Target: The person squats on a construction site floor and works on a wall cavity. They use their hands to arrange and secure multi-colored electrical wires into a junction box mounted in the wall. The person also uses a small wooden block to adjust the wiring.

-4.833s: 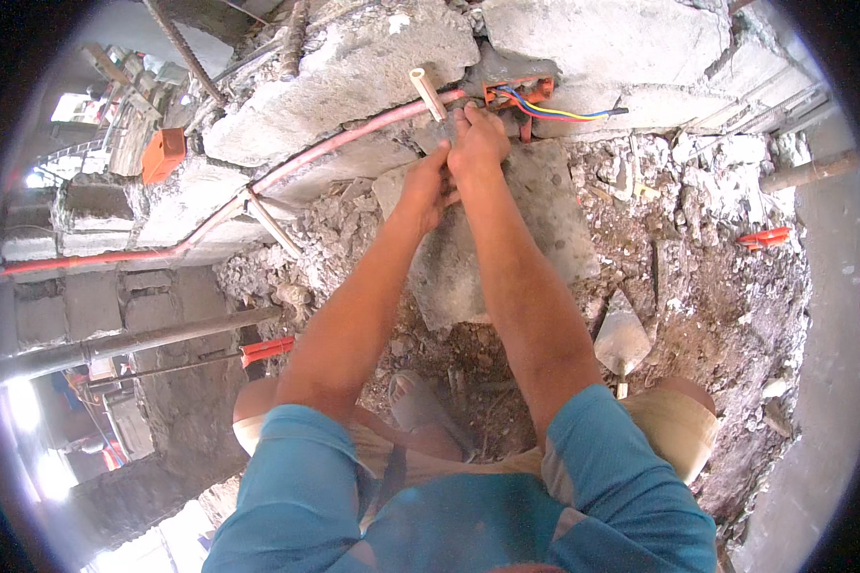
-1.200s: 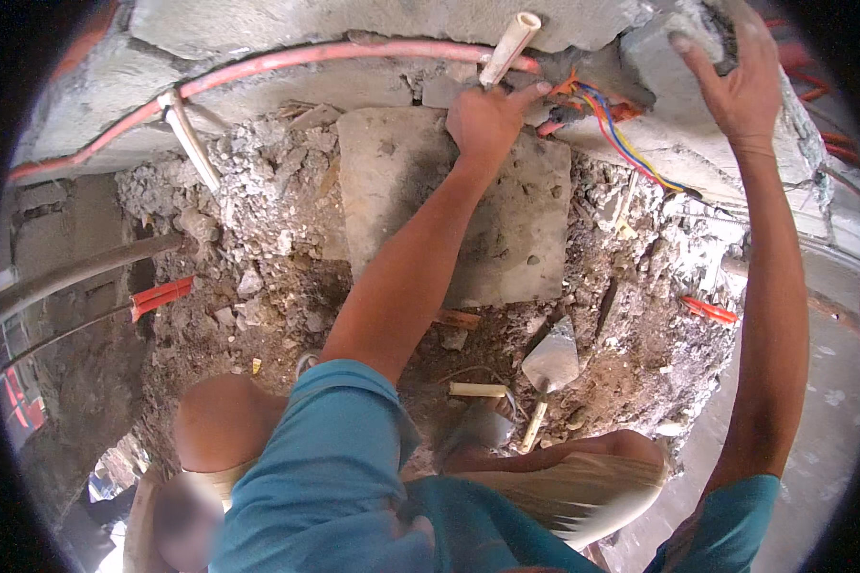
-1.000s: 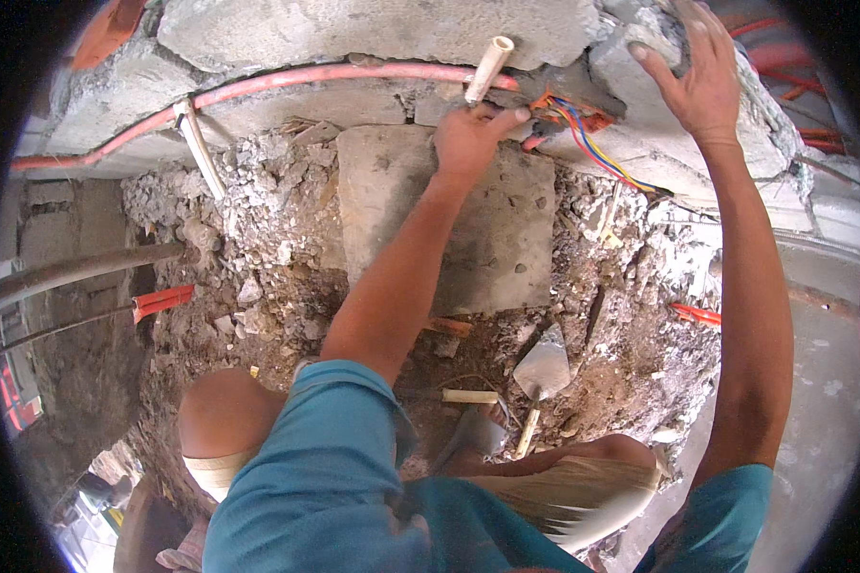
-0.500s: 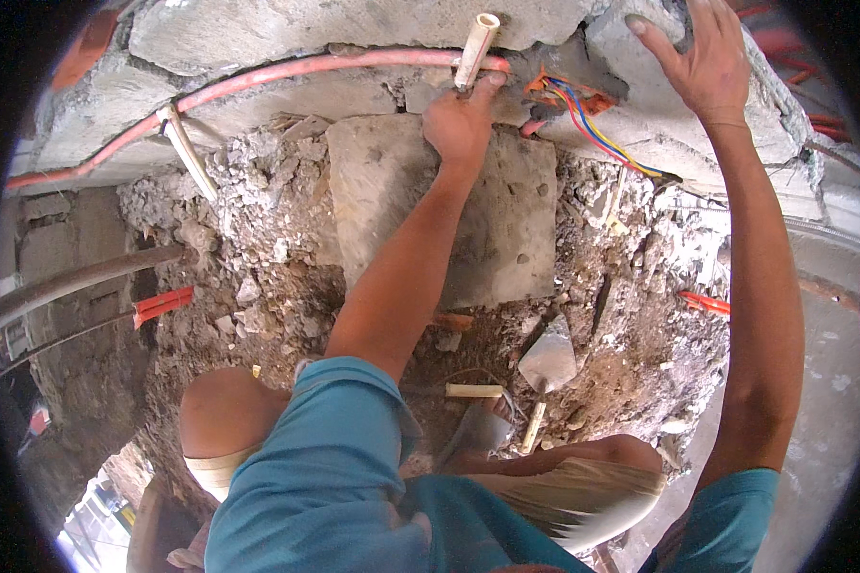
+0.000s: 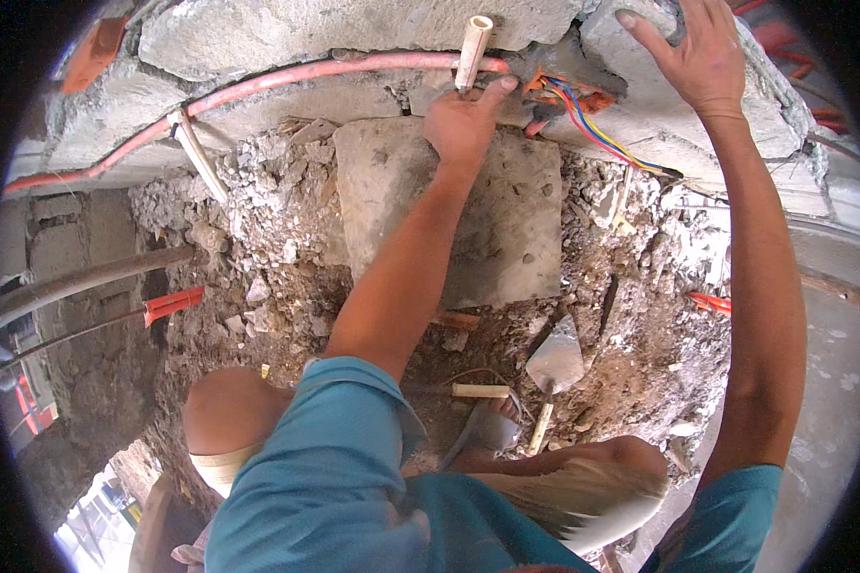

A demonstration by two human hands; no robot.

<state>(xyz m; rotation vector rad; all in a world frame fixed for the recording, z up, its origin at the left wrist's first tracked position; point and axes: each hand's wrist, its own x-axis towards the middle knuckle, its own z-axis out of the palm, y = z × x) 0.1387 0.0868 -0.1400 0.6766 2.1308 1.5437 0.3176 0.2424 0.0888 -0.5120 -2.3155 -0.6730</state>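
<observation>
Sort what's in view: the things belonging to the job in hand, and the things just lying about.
Apparently part of the job:
pale rod, left hand at its lower end
pink-red conduit crossing behind it
orange box with coloured wires
wall block at the right hand

Apparently lying about:
trowel
orange-red piece near the right forearm

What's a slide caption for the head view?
Left hand at the pale tube, right hand at the block wall.
</observation>
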